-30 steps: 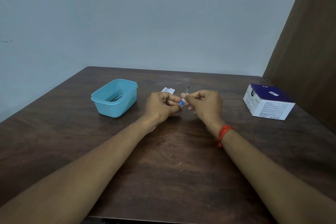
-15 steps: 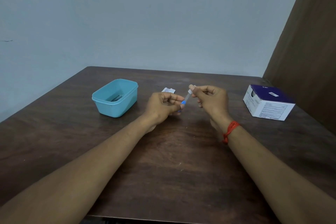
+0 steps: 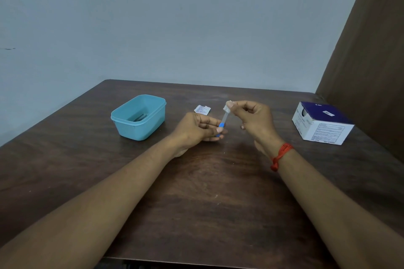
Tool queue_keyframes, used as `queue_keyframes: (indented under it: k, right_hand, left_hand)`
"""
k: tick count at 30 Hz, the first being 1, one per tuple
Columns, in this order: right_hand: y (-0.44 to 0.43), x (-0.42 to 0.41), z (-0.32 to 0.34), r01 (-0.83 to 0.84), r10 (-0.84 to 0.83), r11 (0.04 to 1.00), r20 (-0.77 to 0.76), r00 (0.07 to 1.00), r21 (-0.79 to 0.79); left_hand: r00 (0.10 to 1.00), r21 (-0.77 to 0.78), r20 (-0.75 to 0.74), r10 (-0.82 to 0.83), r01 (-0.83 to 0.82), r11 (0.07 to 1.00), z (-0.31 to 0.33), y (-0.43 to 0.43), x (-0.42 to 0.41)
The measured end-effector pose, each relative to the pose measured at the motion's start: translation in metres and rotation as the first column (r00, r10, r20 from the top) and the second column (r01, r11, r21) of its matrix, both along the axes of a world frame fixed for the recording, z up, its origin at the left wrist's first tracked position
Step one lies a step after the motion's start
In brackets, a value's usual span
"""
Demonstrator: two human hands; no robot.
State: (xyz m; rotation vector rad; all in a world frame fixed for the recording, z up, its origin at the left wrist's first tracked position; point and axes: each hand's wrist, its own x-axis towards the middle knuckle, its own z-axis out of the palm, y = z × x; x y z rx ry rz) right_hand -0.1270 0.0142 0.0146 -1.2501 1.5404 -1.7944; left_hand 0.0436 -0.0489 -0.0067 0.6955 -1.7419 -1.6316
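A thin needle with a blue hub and a clear cap [image 3: 223,119] is held upright and slightly tilted between both hands above the dark wooden table [image 3: 207,181]. My left hand [image 3: 196,128] pinches the blue hub at the bottom. My right hand [image 3: 254,119], with a red thread on its wrist, pinches the pale upper end of the cap between thumb and forefinger. Whether the cap is still seated on the hub I cannot tell.
A teal plastic tub [image 3: 138,117] with something dark lying inside stands left of the hands. A small torn white packet [image 3: 202,109] lies behind them. A white and purple carton [image 3: 321,123] sits at the right, near a brown panel [image 3: 371,61].
My right hand has moved from beside the blue hub up and to the right along the needle, and now pinches its upper end. The left hand stayed in place.
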Motion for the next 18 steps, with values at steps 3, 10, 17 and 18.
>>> queue_keyframes:
  k: [3, 10, 17, 18]
  right_hand:
    - [0.0004, 0.0012, 0.0007, 0.021, -0.021, 0.999, -0.001, 1.000, -0.038]
    - [0.0014, 0.0026, 0.0023, 0.007, -0.008, 0.999, -0.027, 1.000, -0.047]
    - [-0.0025, 0.0020, 0.0003, 0.047, -0.049, 0.999, -0.102, 0.994, -0.026]
    - [-0.0024, 0.0011, -0.0001, 0.052, -0.054, 0.998, -0.106, 0.993, -0.022]
  left_hand:
    - [1.000, -0.010, 0.000, 0.025, -0.025, 1.000, -0.0002, 0.0012, 0.0004]
    - [0.987, -0.136, 0.045, 0.156, -0.149, 0.980, 0.0000, 0.0017, -0.0005]
    - [0.924, -0.416, 0.147, 0.353, -0.266, 0.870, 0.0064, 0.0020, 0.0019]
    - [0.923, -0.399, 0.145, 0.357, -0.276, 0.874, 0.0074, 0.0026, 0.0027]
